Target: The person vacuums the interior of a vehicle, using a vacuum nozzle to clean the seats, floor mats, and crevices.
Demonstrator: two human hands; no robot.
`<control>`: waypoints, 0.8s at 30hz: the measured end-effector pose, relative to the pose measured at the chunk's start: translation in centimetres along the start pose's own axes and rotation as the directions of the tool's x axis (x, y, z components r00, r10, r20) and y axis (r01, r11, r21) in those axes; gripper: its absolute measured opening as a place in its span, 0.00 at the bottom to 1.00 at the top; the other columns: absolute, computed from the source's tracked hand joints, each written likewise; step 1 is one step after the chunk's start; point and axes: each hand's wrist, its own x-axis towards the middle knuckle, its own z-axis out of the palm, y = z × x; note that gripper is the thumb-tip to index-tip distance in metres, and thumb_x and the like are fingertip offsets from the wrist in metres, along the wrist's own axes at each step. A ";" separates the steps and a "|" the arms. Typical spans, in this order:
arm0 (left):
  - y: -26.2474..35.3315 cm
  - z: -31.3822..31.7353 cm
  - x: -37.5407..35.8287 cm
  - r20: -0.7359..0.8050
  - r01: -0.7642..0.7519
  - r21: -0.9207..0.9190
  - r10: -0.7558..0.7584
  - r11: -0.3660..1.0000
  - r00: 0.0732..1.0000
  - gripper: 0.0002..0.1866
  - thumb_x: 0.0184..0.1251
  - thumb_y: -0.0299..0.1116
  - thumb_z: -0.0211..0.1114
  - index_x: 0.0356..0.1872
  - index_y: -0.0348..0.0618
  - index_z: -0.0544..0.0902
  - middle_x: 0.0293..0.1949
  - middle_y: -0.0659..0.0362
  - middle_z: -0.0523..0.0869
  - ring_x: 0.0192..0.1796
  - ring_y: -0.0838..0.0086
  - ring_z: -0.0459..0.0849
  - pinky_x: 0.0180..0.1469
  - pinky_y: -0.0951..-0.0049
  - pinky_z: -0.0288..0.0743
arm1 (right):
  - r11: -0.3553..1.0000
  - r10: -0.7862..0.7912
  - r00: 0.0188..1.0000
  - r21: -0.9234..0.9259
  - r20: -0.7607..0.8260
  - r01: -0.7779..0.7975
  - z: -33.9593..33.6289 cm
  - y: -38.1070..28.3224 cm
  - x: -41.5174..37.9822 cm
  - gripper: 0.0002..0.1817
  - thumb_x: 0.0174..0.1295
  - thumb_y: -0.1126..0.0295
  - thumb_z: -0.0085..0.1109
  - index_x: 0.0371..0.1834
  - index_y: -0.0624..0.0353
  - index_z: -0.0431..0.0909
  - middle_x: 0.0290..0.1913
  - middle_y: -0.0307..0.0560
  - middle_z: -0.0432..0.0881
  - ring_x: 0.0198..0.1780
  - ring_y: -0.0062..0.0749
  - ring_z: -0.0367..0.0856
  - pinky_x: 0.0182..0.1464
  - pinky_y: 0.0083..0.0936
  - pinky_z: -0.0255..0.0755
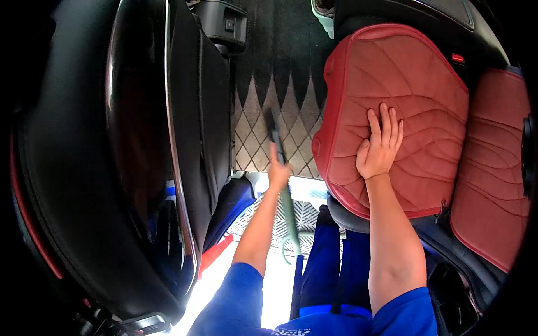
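Note:
My left hand (pixel 278 171) is closed around a long, slim black nozzle (pixel 274 127) above the floor mat, its shape partly smeared by motion. A green tube (pixel 288 215) runs back from the nozzle under my forearm towards my legs. The floor mat (pixel 274 145) is carpet-like with a diamond pattern, sunlit near the door sill and dark farther in. My right hand (pixel 382 143) lies flat with fingers spread on a red quilted seat cushion (pixel 414 84), holding nothing.
A black seat back (pixel 213 112) with a shiny trim strip stands on the left. A second red cushion (pixel 496 168) lies at the right. A red buckle (pixel 458 57) shows at the upper right. A pale green container (pixel 324 19) stands at the far end. A patterned metallic step (pixel 258 221) lies by my legs.

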 end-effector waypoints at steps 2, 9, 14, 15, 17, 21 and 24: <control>4.5 -1.1 -6.0 0.260 0.142 0.051 -0.150 0.989 0.954 0.53 0.54 0.23 0.65 0.80 0.65 0.47 0.50 0.47 0.85 0.30 0.67 0.86 0.37 0.66 0.82 | 1.000 0.005 1.000 -0.010 0.007 -0.005 0.1 0.1 0.2 0.30 0.60 0.64 0.42 0.69 0.52 0.71 0.75 0.52 0.63 0.76 0.53 0.57 0.76 0.55 0.43; 5.4 -10.8 0.0 -0.035 0.347 -0.277 -0.370 0.896 0.928 0.49 0.54 0.23 0.64 0.79 0.58 0.52 0.51 0.50 0.81 0.28 0.66 0.83 0.30 0.68 0.79 | 1.000 0.017 1.000 -0.009 0.020 -0.016 0.0 -0.1 0.2 0.31 0.59 0.64 0.43 0.69 0.51 0.71 0.75 0.51 0.63 0.76 0.52 0.57 0.76 0.55 0.43; 1.2 -2.5 -0.4 -0.112 0.258 -0.009 -0.257 0.966 0.960 0.54 0.56 0.29 0.64 0.79 0.64 0.38 0.48 0.36 0.84 0.36 0.46 0.87 0.40 0.53 0.79 | 1.000 -0.007 1.000 0.000 -0.005 0.007 0.3 0.4 0.0 0.31 0.59 0.64 0.43 0.70 0.51 0.70 0.76 0.50 0.62 0.77 0.51 0.56 0.77 0.55 0.43; 1.3 -1.0 -3.8 0.013 0.245 0.059 -0.246 0.968 0.969 0.55 0.57 0.32 0.64 0.79 0.65 0.36 0.55 0.33 0.80 0.43 0.39 0.85 0.48 0.49 0.76 | 1.000 -0.005 1.000 0.005 0.006 0.005 0.0 0.2 -0.3 0.31 0.59 0.64 0.43 0.70 0.51 0.70 0.76 0.50 0.62 0.77 0.51 0.56 0.77 0.55 0.43; 2.7 -0.9 -9.9 0.289 0.324 0.079 -0.332 0.943 0.898 0.56 0.53 0.29 0.67 0.80 0.63 0.42 0.60 0.37 0.78 0.53 0.43 0.83 0.55 0.55 0.76 | 1.000 0.009 1.000 -0.022 0.020 -0.008 0.2 0.2 0.1 0.31 0.59 0.63 0.43 0.70 0.51 0.69 0.76 0.50 0.62 0.77 0.51 0.56 0.77 0.55 0.43; 4.1 -9.3 -11.1 0.453 0.353 -0.063 -0.289 0.933 0.843 0.48 0.48 0.22 0.69 0.76 0.53 0.63 0.68 0.50 0.74 0.54 0.65 0.84 0.52 0.70 0.79 | 1.000 0.012 0.999 -0.012 0.031 -0.012 0.1 0.1 -0.1 0.31 0.59 0.63 0.43 0.70 0.51 0.69 0.76 0.50 0.62 0.77 0.51 0.55 0.77 0.54 0.42; 2.1 -12.4 -6.9 0.084 0.327 -0.403 -0.321 0.855 0.943 0.51 0.53 0.17 0.63 0.79 0.57 0.51 0.56 0.49 0.81 0.22 0.72 0.82 0.24 0.71 0.79 | 0.999 -0.013 1.000 -0.039 0.022 0.014 0.3 0.4 0.2 0.30 0.64 0.61 0.38 0.71 0.53 0.67 0.76 0.52 0.61 0.77 0.53 0.55 0.77 0.54 0.41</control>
